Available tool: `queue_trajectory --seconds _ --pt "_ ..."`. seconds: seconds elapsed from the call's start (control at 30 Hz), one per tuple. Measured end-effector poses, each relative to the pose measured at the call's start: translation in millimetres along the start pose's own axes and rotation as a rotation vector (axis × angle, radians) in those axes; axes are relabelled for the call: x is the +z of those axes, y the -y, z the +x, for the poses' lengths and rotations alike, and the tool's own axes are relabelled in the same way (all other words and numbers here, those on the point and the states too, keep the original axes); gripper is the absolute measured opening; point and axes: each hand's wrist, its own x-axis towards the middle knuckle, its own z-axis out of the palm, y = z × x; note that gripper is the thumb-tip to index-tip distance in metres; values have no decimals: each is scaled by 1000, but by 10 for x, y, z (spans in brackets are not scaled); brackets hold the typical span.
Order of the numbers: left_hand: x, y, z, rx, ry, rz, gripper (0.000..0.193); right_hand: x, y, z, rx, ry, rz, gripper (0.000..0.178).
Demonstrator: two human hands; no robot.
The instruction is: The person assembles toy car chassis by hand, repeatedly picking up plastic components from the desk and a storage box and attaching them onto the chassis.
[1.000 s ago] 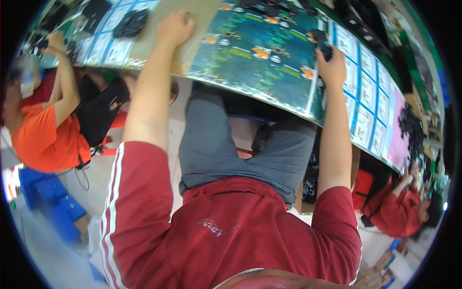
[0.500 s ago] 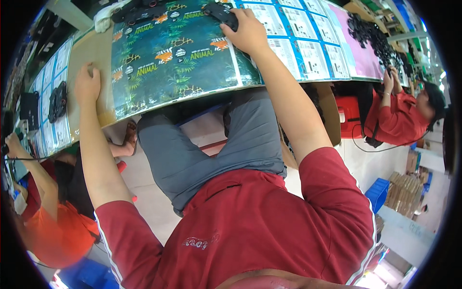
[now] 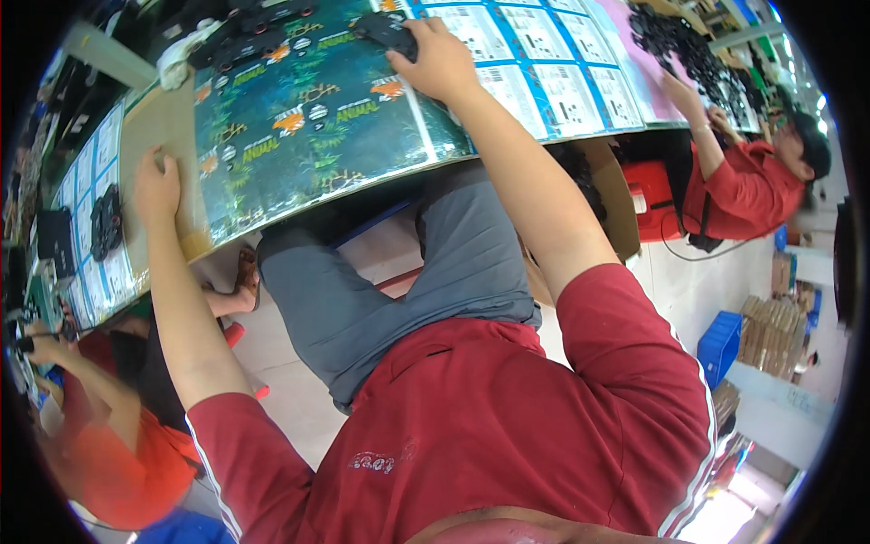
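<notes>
My right hand [image 3: 441, 62] rests at the far side of the table, its thumb and fingers closed round a small black plastic device [image 3: 384, 34] whose exact kind I cannot make out. Beneath it lies a green printed sheet [image 3: 313, 145] with orange and yellow animal patterns. To the left, my left hand [image 3: 158, 189] lies on the bare brown strip [image 3: 190, 195] beside that sheet, holding nothing, its thumb apart from the fingers. Several similar black devices [image 3: 249, 41] sit close together at the sheet's far left.
White-and-blue printed sheets [image 3: 562, 86] cover the table on the right. Beyond them, black parts [image 3: 680, 45] are heaped on a pink sheet. A co-worker in red [image 3: 748, 181] sits there; another in orange [image 3: 127, 462] is at left. A black device [image 3: 106, 222] lies near my left hand.
The view has shifted slightly, while my right hand stays on the black device and my left on the strip. The co-worker at right has stretched an arm toward the heaped black parts.
</notes>
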Motion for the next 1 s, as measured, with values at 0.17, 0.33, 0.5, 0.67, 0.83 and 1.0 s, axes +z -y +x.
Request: queue_trajectory --seconds 0.17,0.33,0.5,0.67,0.83,1.0 --pt "-14 -102 38 -76 89 -28 45 -47 -77 -29 -4 1 22 55" --pt "37 -8 22 -30 51 -6 45 -256 -115 -263 -24 -60 152 49" --pt "3 -79 13 -69 114 -1 44 -938 -536 -752 -163 147 129 47" --pt "16 -70 71 -19 83 -6 43 -1681 -1036 -1149 -1 216 239 45" --pt "126 133 58 36 7 -2 43 -2176 -1686 -1215 89 -3 80 43" --pt "133 92 43 15 20 12 44 -2560 -2638 -979 162 -102 -209 48"
